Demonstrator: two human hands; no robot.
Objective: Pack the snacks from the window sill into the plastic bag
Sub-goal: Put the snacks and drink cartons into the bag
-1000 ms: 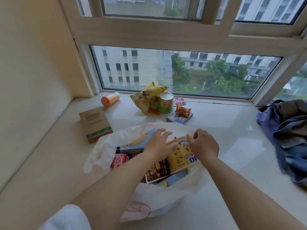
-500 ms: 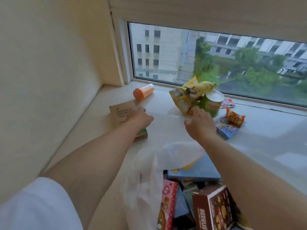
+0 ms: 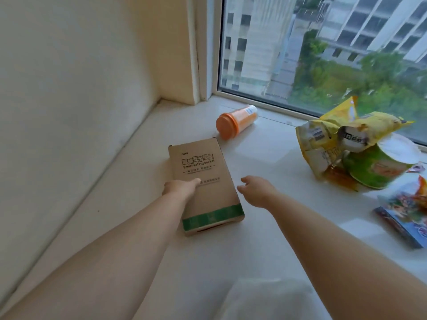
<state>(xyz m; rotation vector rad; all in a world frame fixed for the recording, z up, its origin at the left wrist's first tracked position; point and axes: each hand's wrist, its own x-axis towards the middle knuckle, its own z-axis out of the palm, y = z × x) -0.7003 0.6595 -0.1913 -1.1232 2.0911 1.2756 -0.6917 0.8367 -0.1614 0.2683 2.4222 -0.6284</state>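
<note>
A brown cardboard box (image 3: 203, 176) with a green band lies flat on the white window sill (image 3: 265, 239). My left hand (image 3: 181, 187) rests on the box's left edge, thumb on its top face. My right hand (image 3: 256, 190) hovers open just right of the box, not touching it. An orange bottle (image 3: 235, 122) lies on its side behind the box. To the right sit yellow snack bags (image 3: 332, 139) leaning on a green cup (image 3: 379, 167), and a blue packet (image 3: 406, 215). Only a white fold of the plastic bag (image 3: 265, 301) shows at the bottom edge.
A cream wall (image 3: 69, 100) closes the sill on the left and meets the window frame (image 3: 201, 54) in the far corner. The window glass (image 3: 323, 49) runs along the back.
Both hands left the bag's contents and reached out to the sill. My left hand stays on the brown box, while my right hand swung from near the snack pile to the box's right side.
</note>
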